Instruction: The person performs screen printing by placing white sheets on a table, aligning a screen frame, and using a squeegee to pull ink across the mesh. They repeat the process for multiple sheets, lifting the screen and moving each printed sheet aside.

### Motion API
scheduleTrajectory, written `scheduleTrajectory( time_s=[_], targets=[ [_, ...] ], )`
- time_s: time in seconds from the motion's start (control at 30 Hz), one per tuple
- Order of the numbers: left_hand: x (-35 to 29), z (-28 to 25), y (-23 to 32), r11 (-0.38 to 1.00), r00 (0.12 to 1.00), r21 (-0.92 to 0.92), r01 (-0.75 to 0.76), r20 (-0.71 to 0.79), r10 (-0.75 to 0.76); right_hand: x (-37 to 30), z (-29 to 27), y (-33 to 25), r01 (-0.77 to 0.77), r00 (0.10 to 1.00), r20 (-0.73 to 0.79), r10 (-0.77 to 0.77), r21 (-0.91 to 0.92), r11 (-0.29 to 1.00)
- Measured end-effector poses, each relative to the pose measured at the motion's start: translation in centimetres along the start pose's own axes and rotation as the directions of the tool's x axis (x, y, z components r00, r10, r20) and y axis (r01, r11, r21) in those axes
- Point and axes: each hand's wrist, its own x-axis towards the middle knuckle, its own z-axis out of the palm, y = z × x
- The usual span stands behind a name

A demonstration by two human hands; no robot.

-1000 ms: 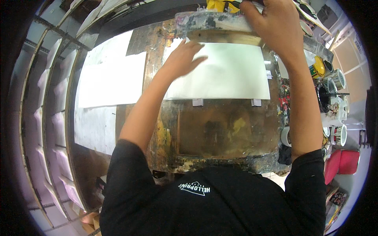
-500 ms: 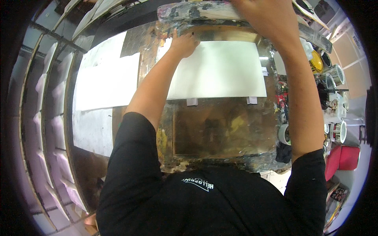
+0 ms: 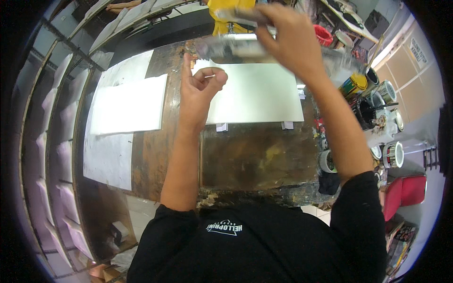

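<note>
A white sheet (image 3: 257,96) lies on the stained wooden table (image 3: 155,165), with small folded paper tabs (image 3: 222,127) at its near edge. Over the sheet's left far corner my left hand (image 3: 197,92) is raised, index finger stretched up and the others curled, with nothing seen in it. My right hand (image 3: 295,45) is closed round one end of a greyish bar-shaped tool (image 3: 240,15), smeared by motion, its kind unclear. Below that hand, a paint-stained, blurred frame edge (image 3: 240,48) stretches across the sheet's far side.
A stack of white sheets (image 3: 127,106) lies at left, beside a rack (image 3: 80,137) holding more sheets. Paint cans and a yellow-lidded tin (image 3: 354,85) crowd the right edge. A yellow thing (image 3: 222,19) is at the far side; a red chair (image 3: 406,191) stands at right.
My left hand has come up off the sheet's far left corner and turned. My right hand, now nearer in view, shows a greyish tool. The whole view has shifted a little.
</note>
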Motion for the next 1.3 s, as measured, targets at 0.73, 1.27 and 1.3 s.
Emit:
scheduleTrajectory(
  time_s=[0.73, 1.27, 1.3],
  targets=[
    [-11.4, -4.2, -10.6, 0.49, 0.997, 0.872, 0.006, 0.034, -0.073, -20.0, 6.3, -5.2, -0.171, 0.75, 0.622, 0.225, -0.147, 0.974],
    [-11.1, -4.3, -10.5, 0.625, 0.996, 0.777, -0.071, 0.086, 0.006, -2.5, 22.3, 14.6, -0.177, 0.736, 0.632, 0.241, -0.165, 0.97],
    [-11.2, -4.3, -10.6, 0.634, 0.996, 0.769, -0.08, 0.086, 0.021, -2.2, 23.0, 15.2, -0.168, 0.765, 0.599, 0.237, -0.168, 0.971]
  ],
)
